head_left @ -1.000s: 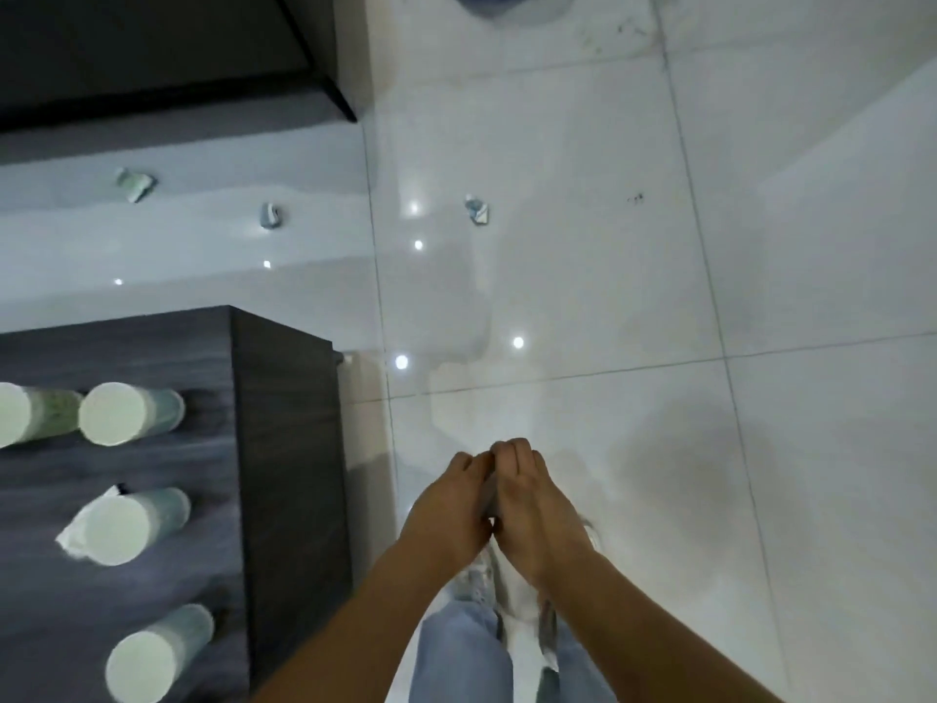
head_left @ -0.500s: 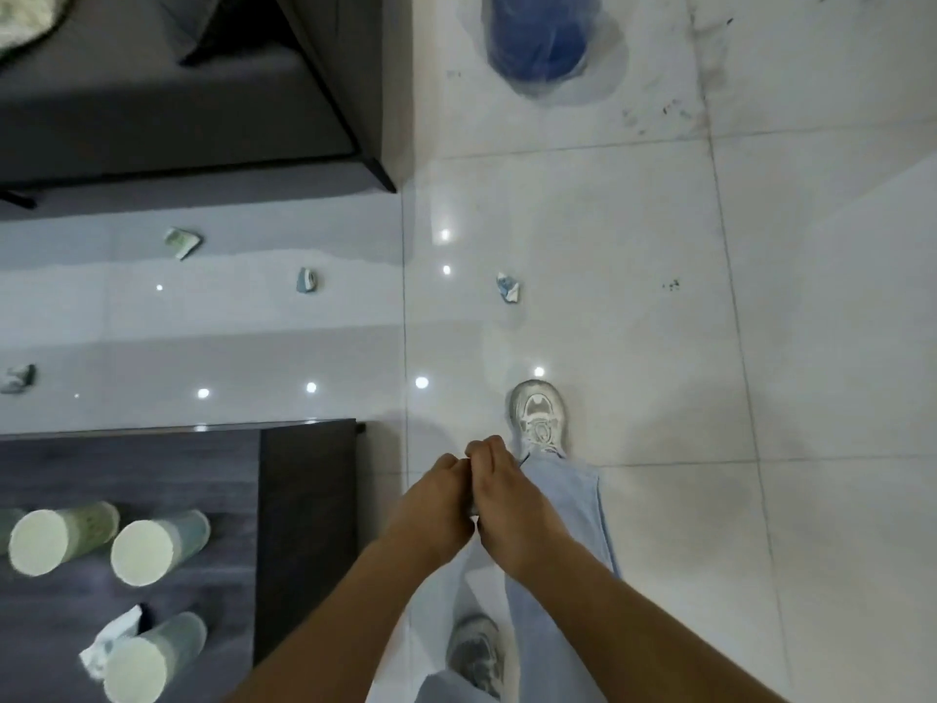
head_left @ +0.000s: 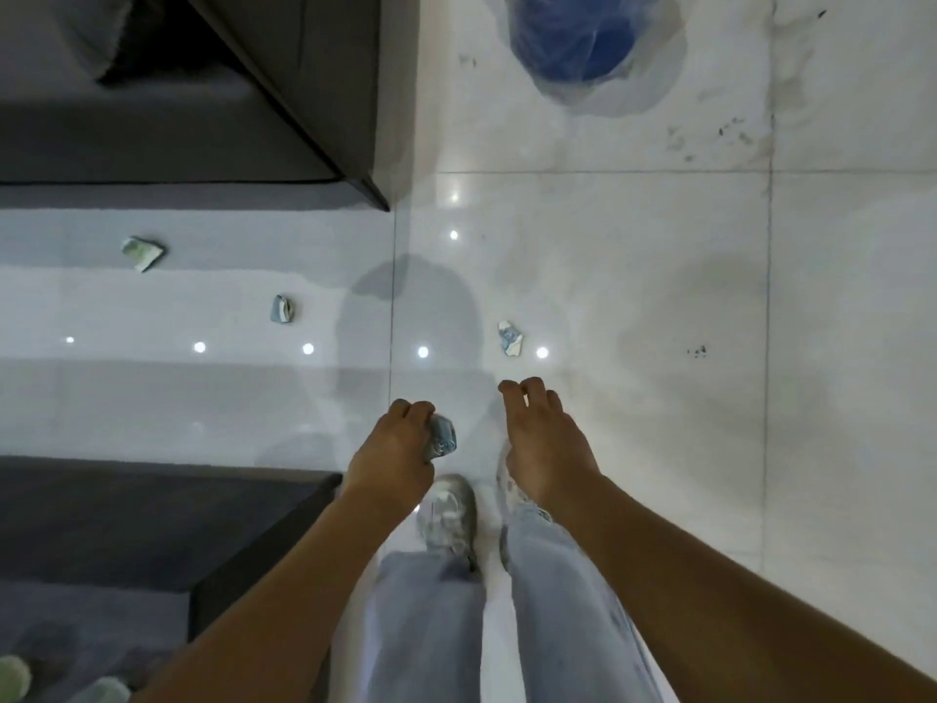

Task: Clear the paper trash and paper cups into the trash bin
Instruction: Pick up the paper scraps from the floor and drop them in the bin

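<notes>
My left hand point(head_left: 393, 451) grips a crumpled wad of paper point(head_left: 442, 435), blue and white, held out over the floor. My right hand point(head_left: 542, 438) is beside it, apart, fingers loosely curled and holding nothing. A crumpled paper scrap point(head_left: 510, 338) lies on the white tiles just beyond my right hand. Two more scraps lie to the left, one at the middle point(head_left: 281, 309) and a greenish one further off point(head_left: 142, 253). The blue trash bin point(head_left: 573, 33) with a clear liner stands on the floor at the top. Paper cups point(head_left: 99, 691) show at the bottom left corner.
A dark low table point(head_left: 152, 530) fills the lower left, its corner close to my left forearm. A dark sofa point(head_left: 253, 93) takes up the upper left. My legs and white shoes point(head_left: 448, 515) are below the hands. The floor is glossy white tile.
My hands were joined together around the paper; now they have parted and the left alone holds it. I have walked forward: the table and cups slid down, the bin came closer.
</notes>
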The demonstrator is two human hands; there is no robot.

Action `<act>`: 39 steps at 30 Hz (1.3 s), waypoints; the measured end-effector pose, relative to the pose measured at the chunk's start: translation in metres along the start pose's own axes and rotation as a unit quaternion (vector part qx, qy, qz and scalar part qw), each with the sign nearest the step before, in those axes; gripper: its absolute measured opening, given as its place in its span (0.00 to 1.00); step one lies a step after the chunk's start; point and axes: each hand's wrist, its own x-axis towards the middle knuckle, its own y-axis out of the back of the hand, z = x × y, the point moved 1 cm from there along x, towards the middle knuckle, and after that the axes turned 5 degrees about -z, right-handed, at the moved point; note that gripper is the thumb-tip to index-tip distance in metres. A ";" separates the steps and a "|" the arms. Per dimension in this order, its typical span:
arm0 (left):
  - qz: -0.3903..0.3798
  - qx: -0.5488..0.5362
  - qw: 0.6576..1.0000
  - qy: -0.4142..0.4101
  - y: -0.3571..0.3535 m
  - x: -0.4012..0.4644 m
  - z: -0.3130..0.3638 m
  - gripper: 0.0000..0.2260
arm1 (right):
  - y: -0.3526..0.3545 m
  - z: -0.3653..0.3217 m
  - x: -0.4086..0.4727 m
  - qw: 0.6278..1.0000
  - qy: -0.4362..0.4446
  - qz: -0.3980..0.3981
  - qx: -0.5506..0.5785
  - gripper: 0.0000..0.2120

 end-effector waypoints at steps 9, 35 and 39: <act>0.011 0.002 1.000 -0.001 -0.038 0.150 -0.054 0.19 | -0.067 0.065 0.164 0.998 -0.060 -0.023 0.003 0.34; -0.042 0.061 0.995 -0.071 -0.061 0.219 -0.005 0.18 | -0.085 0.111 0.174 0.991 -0.079 0.072 0.082 0.27; -0.046 0.103 0.988 -0.108 -0.001 0.137 0.056 0.23 | -0.008 0.080 0.076 0.984 -0.108 0.071 0.122 0.28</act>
